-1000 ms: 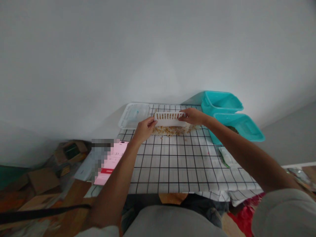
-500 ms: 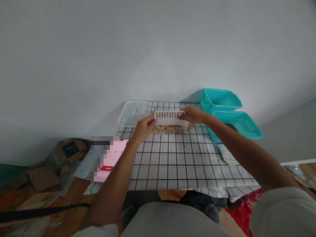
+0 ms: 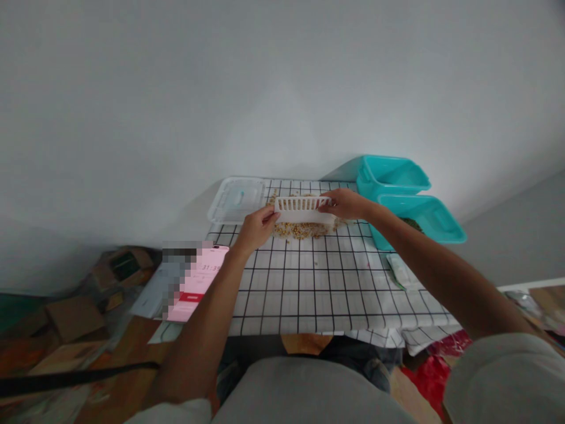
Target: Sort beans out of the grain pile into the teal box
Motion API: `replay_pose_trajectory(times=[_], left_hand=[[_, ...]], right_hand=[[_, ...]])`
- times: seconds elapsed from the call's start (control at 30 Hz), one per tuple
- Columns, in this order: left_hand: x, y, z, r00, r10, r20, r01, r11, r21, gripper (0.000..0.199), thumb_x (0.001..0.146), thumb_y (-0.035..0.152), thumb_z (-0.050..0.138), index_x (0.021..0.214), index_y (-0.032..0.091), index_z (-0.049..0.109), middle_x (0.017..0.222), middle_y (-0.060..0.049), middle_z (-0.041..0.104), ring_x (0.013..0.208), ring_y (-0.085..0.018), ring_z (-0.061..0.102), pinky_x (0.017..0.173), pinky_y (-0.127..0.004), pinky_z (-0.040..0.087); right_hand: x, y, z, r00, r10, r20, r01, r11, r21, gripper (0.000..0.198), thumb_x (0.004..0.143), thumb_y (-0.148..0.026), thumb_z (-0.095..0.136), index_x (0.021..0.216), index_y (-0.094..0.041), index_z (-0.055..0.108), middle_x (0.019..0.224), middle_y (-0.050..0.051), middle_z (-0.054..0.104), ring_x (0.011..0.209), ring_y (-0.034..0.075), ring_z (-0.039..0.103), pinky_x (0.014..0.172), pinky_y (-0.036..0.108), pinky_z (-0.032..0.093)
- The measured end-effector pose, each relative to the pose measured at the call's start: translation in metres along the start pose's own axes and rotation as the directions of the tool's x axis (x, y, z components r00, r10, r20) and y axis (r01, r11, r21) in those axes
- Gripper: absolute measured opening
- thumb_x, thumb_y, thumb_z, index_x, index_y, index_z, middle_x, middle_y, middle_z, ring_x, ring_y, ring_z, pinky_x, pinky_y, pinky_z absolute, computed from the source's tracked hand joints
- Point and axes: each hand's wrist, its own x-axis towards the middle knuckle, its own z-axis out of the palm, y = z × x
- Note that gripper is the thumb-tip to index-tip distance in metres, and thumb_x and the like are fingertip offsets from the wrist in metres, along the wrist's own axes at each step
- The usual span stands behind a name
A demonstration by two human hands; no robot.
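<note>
A white slotted plastic basket (image 3: 302,209) is held just above a heap of tan grains (image 3: 300,229) on the far part of a checked tablecloth (image 3: 309,288). My left hand (image 3: 257,227) grips the basket's left end. My right hand (image 3: 346,204) grips its right end. More grains lie scattered behind and beside the basket.
A clear plastic lid (image 3: 236,199) lies at the far left by the wall. Two turquoise tubs (image 3: 410,200) stand at the right; the nearer holds something dark. A small packet (image 3: 399,272) lies on the cloth. A pink phone (image 3: 196,282) is at the left edge. Cardboard boxes (image 3: 75,315) lie on the floor.
Both hands and the basket have stayed almost in place over the grains; the view has shifted slightly upward.
</note>
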Motion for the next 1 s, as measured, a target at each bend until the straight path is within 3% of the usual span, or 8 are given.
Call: replay_pose_trajectory(times=[0.27,0.53,1.0], left_hand=[[-0.002,-0.004,0.004,1.000,0.001,0.011,-0.001,1.000,-0.011,0.023,0.093,0.035,0.051,0.099,0.020,0.067,0.098,-0.006,0.075,0.097,-0.023,0.070,0.089,-0.036,0.053],[-0.005,-0.001,-0.001,1.000,-0.001,0.003,0.001,1.000,0.010,0.022,0.092,0.036,0.051,0.089,0.019,0.066,0.087,-0.004,0.073,0.085,-0.021,0.069,0.079,-0.033,0.053],[-0.005,0.005,0.011,0.999,0.032,0.028,-0.032,0.999,-0.003,0.025,0.093,0.034,0.050,0.107,0.021,0.067,0.104,-0.006,0.075,0.099,-0.022,0.069,0.090,-0.036,0.054]], right_hand=[[-0.004,-0.001,0.002,1.000,-0.001,0.001,0.001,1.000,-0.022,0.031,0.087,-0.033,0.058,0.112,-0.022,0.072,0.084,0.004,0.074,0.072,0.015,0.063,0.065,0.023,0.038],[-0.003,-0.002,0.006,1.000,-0.002,-0.005,0.002,1.000,-0.018,0.032,0.088,-0.034,0.056,0.113,-0.021,0.071,0.086,0.004,0.074,0.074,0.016,0.063,0.067,0.024,0.038],[-0.020,0.005,0.006,1.000,0.004,-0.020,-0.004,1.000,0.015,0.034,0.088,-0.035,0.055,0.114,-0.020,0.071,0.086,0.004,0.074,0.074,0.016,0.063,0.066,0.024,0.038]])
